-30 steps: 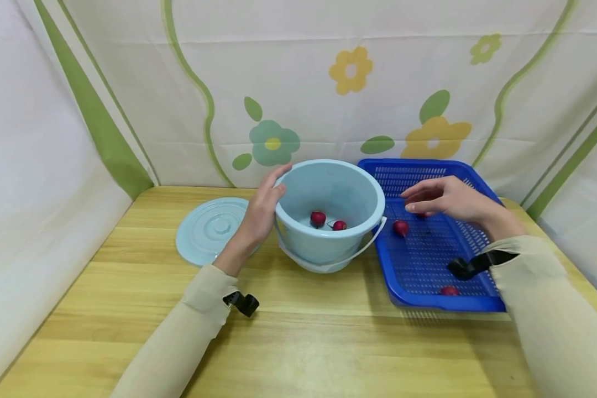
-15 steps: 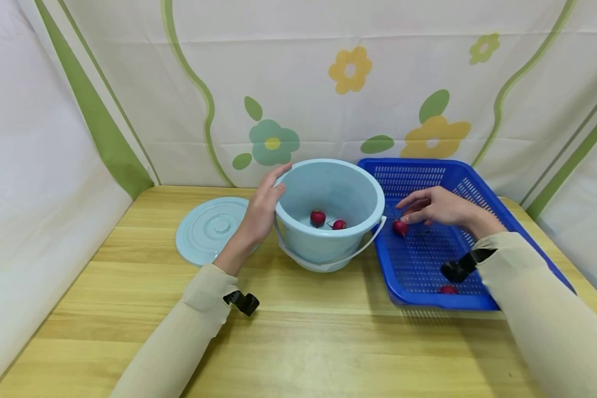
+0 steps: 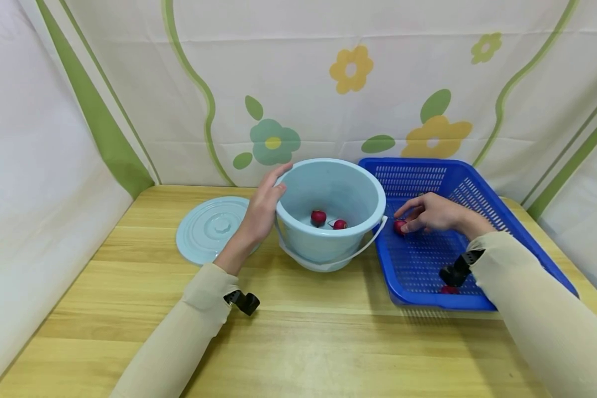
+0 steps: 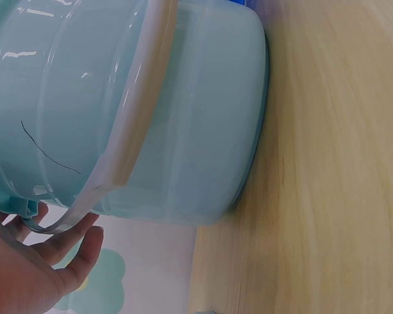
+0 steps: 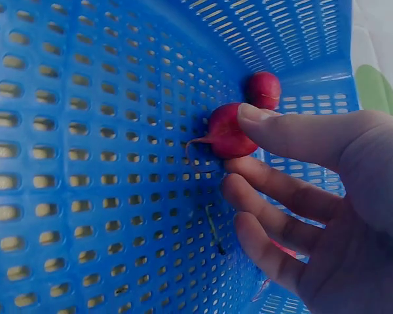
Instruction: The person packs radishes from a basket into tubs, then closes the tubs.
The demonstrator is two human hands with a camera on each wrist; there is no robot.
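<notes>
Radish (image 3: 399,226) in the blue basket (image 3: 482,199): our right hand (image 3: 430,213) has dropped onto it, thumb and fingers now closing round it, so we're starting a pick; our left hand (image 3: 261,207), fingers straight, steadies the pale-blue bucket (image 3: 298,232)

basket (image 3: 477,190) open above | bucket (image 3: 328,243) wall blocks its left side (handle touching basket) | table (image 3: 303,342) front bare

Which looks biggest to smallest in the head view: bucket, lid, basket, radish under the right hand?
1. basket
2. bucket
3. lid
4. radish
Basket and bucket look close in size, so their order is unsure; the sleeve hides part of the basket.
</notes>
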